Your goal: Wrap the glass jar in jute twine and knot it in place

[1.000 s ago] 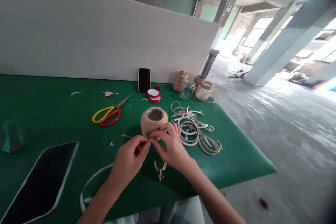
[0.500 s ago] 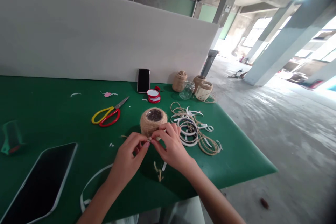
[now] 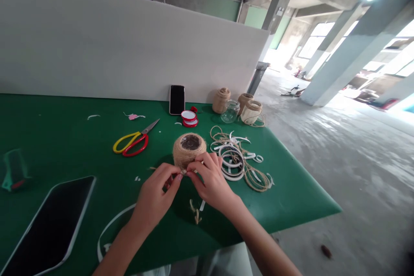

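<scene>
A jar wrapped in jute twine (image 3: 189,148) stands on the green table in front of me, its dark round opening facing up. At its near side both hands meet with the fingertips pinched. My left hand (image 3: 158,187) and my right hand (image 3: 208,179) pinch a small piece of twine (image 3: 183,172) between them, close against the jar. Most of that piece is covered by the fingers. Short twine scraps (image 3: 196,213) and a white strip (image 3: 202,205) lie on the table just below my hands.
Left are scissors (image 3: 136,140) and a large black tablet (image 3: 48,226). Right lie tape rolls (image 3: 231,163) and coiled twine (image 3: 257,181). Behind stand a phone (image 3: 177,99), red spools (image 3: 189,116), a glass jar (image 3: 230,111) and twine-wrapped jars (image 3: 221,100) near the table's right edge.
The pinched fingertips have shifted very slightly, and the left forearm has moved a little to the left. The jar and the things around it stay in place.
</scene>
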Motion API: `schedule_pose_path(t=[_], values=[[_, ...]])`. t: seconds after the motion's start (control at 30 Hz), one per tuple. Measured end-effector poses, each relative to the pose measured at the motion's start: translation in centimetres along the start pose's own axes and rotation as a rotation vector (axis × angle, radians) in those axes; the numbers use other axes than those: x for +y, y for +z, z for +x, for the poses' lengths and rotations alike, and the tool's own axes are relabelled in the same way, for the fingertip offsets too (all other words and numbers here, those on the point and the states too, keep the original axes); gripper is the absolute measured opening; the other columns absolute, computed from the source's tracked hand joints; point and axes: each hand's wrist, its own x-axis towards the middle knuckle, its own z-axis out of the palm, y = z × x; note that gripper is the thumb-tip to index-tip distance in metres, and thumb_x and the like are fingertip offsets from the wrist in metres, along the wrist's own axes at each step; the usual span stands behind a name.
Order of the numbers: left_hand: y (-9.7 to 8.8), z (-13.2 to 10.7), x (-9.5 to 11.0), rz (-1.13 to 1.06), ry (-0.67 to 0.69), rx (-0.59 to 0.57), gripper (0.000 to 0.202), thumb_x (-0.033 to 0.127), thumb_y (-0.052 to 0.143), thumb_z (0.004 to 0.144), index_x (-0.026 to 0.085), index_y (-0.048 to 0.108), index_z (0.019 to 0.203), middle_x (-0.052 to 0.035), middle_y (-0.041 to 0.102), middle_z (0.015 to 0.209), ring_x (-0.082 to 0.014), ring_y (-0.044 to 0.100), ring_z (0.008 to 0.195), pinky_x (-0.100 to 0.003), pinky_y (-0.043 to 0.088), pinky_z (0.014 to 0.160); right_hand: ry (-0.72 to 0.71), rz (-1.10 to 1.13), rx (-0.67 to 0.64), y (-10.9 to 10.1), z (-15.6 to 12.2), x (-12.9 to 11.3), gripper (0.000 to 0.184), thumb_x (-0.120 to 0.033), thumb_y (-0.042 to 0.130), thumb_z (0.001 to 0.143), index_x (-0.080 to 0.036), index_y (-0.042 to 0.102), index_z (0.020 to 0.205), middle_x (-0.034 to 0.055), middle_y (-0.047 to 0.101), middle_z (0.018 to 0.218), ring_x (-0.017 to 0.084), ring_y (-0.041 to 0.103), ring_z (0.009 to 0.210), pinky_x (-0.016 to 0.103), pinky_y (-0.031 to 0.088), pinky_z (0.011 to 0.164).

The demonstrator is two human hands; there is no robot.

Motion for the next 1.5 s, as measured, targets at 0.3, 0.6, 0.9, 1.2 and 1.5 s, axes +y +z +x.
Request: schedule_pose_path(t=[0.3,0.6,0.9,1.2,1.5], values=[[-0.25,0.61,0.7,-0.099,-0.08,-0.09,0.018,0.031,0.044,0.086,0.021,0.057,0.079,0.0012,0.06,0.074,-0.0131,0.055,0.067,-0.021,0.042,0.061,-0.022,-0.017,0.001,-0.07,-0.05,-0.08,0.016,-0.024,0.043,0.089,-0.022,0.058,0.089,0.0051,0.05,0.094,0.019,0.04,0.085,0.033,0.027,0.073],[-0.16,0.87,0.91,-0.165,-0.122,-0.096,0.018,0.03,0.046,0.085,0.021,0.057,0.075,0.0028,0.059,0.07,-0.0117,0.053,0.062,-0.02,0.04,0.058,-0.032,-0.054,-0.011,0.1,-0.01,-0.13,0.016,-0.021,0.042,0.089,-0.021,0.058,0.09,0.0049,0.05,0.094,0.018,0.041,0.085,0.032,0.027,0.072],[-0.05,0.91,0.76,-0.282,-0.163,-0.113,0.016,0.031,0.047,0.084,0.02,0.058,0.078,0.0024,0.06,0.071,-0.0125,0.056,0.065,-0.02,0.043,0.059,-0.055,-0.019,-0.007,-0.16,-0.15,-0.04,0.014,-0.029,0.047,0.087,-0.021,0.058,0.091,0.0052,0.051,0.095,0.019,0.041,0.088,0.034,0.027,0.074],[-0.19,0.79,0.81,-0.218,-0.144,-0.13,0.019,0.034,0.047,0.085,0.02,0.056,0.076,0.0034,0.057,0.067,-0.0111,0.051,0.06,-0.02,0.038,0.055,-0.023,-0.045,0.021,0.06,-0.12,0.19,0.013,-0.028,0.048,0.088,-0.021,0.06,0.088,0.0047,0.053,0.094,0.019,0.041,0.087,0.036,0.027,0.076],[-0.32,0.63,0.68,-0.197,-0.126,-0.113,0.017,0.035,0.048,0.085,0.022,0.057,0.084,0.0028,0.061,0.077,-0.0114,0.055,0.068,-0.019,0.041,0.061,-0.067,-0.04,0.043,0.08,-0.06,0.16,0.017,-0.024,0.044,0.089,-0.021,0.061,0.087,0.0044,0.055,0.09,0.019,0.042,0.085,0.036,0.026,0.073]])
